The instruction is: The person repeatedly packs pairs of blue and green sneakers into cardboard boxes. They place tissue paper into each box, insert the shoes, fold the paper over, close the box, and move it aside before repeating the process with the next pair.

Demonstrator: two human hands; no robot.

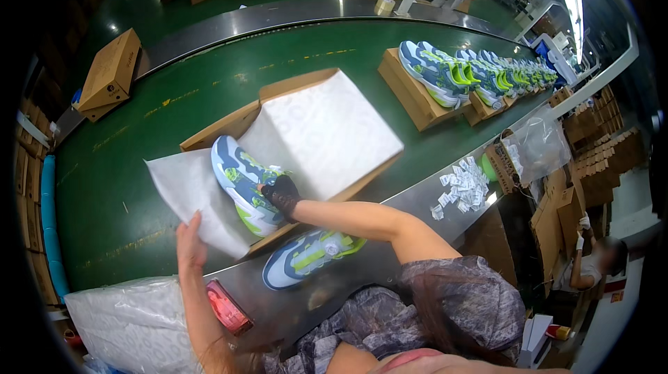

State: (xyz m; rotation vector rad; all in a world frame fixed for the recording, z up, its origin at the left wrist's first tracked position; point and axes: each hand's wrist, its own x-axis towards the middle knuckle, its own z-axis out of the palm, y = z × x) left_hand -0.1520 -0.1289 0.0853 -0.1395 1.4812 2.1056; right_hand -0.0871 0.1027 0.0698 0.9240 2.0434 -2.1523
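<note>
An open cardboard shoebox (221,125) stands on the green conveyor belt in front of me, lined with white tissue paper (327,130). Inside its left part lies a blue, white and lime running shoe (240,172), toe pointing away from me. My right hand (282,196), in a dark fingerless-looking glove, grips this shoe at its collar. At the box's near left corner, my left hand (191,243) pinches the edge of the tissue paper. A second matching sneaker (306,256) rests on its side on the metal ledge below the box.
At the right, a long row of matching shoes (438,71) sits on cardboard boxes. Small white packets (463,186) are heaped on the ledge. A closed carton (111,75) stands far left. Near my left forearm are a red case (228,306) and plastic-wrapped paper (129,322). Another person (591,259) is at right.
</note>
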